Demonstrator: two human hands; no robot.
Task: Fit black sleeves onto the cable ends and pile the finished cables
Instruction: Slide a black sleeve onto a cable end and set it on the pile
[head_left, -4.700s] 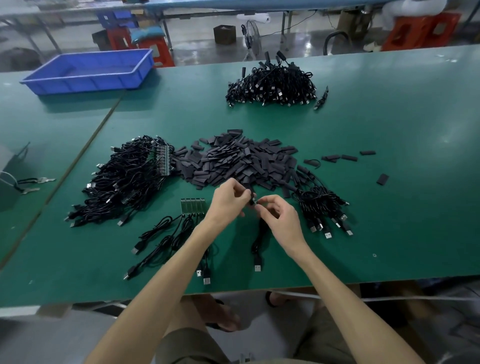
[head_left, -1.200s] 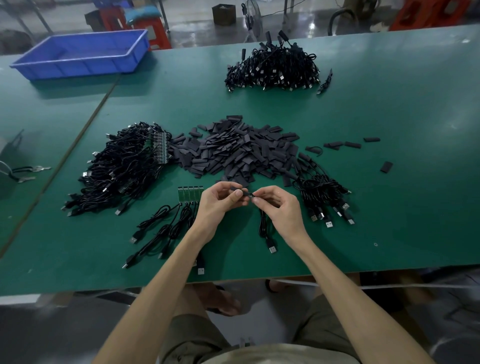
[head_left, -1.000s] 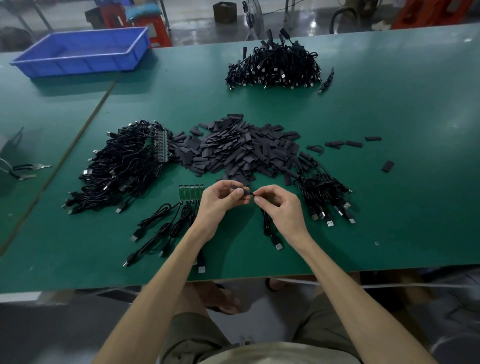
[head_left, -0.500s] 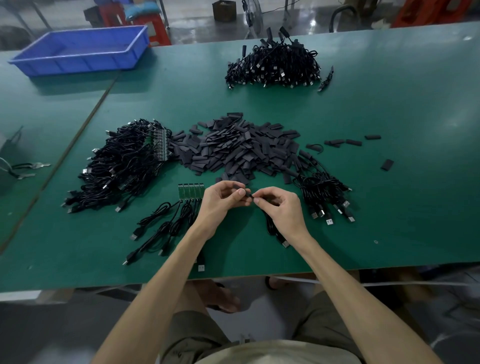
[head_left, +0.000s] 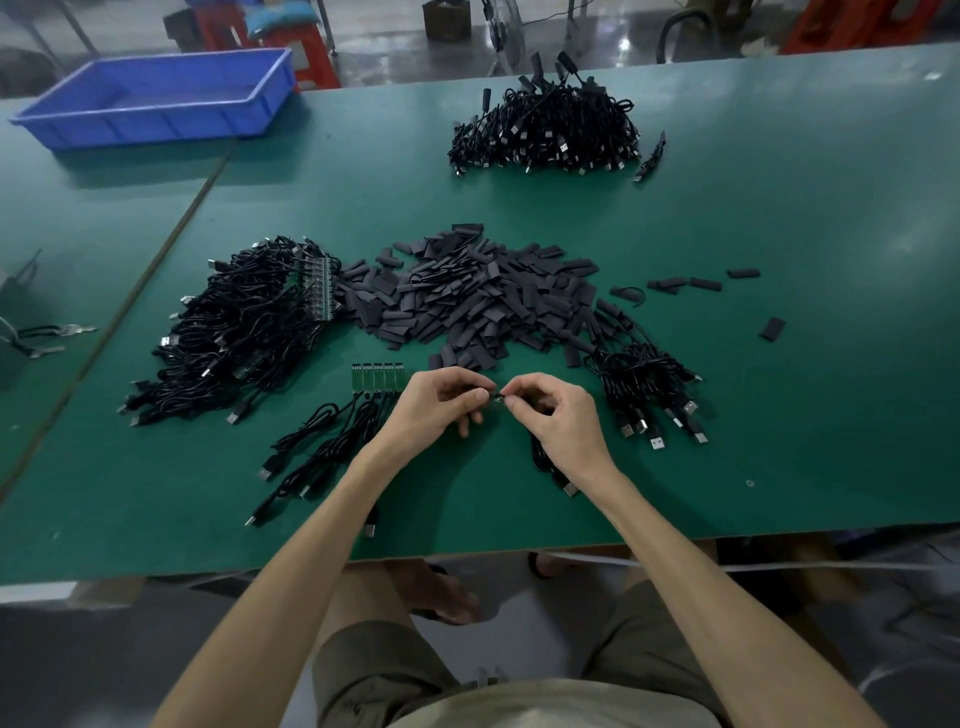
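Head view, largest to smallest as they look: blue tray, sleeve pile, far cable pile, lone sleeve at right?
1. blue tray and sleeve pile, about alike
2. far cable pile
3. lone sleeve

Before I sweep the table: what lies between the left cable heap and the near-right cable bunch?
The loose pile of black sleeves fills that stretch, as the head view shows.

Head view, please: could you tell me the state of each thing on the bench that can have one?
left hand: pinches a black sleeve.
right hand: pinches the held cable's end at the sleeve's mouth.
held cable: trails under the right hand, plug lying on the table.
loose sleeves: heaped, unfitted.
far cable pile: heaped.
blue tray: upright, nothing visible inside.
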